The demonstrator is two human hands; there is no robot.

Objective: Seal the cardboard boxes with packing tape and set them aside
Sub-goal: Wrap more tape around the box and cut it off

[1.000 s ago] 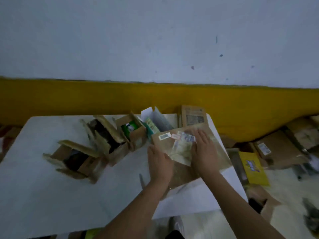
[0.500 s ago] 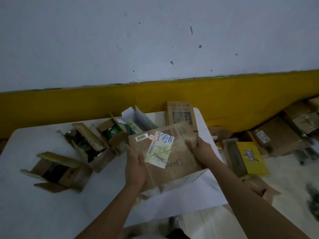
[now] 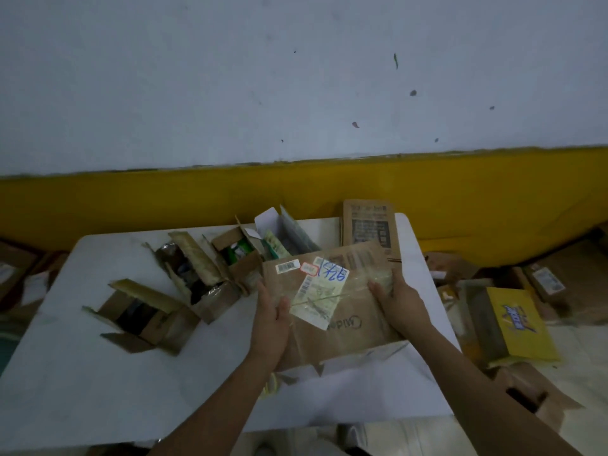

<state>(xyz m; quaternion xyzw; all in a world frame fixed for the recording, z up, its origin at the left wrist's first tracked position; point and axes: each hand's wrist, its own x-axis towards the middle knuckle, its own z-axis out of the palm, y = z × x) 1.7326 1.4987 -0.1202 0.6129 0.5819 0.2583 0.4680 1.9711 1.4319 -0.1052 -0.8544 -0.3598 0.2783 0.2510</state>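
Note:
A flat brown cardboard box [image 3: 352, 311] with a white shipping label, a barcode sticker and blue handwriting is tilted up above the right part of the white table [image 3: 82, 390]. My left hand [image 3: 271, 319] grips its left edge and my right hand [image 3: 396, 301] grips its right edge. Shiny tape shows across the box's top near my right hand. No tape roll is in view.
Three open boxes [image 3: 144, 319] [image 3: 197, 278] [image 3: 240, 255] with raised flaps sit on the table's left and middle. A closed printed box [image 3: 368, 225] stands at the back right edge. On the floor to the right lie a yellow box [image 3: 519, 324] and several brown cartons [image 3: 559, 278].
Both hands moved from pressing flat on top of the box to gripping its two side edges, and the box has come up off the table and tilted toward me.

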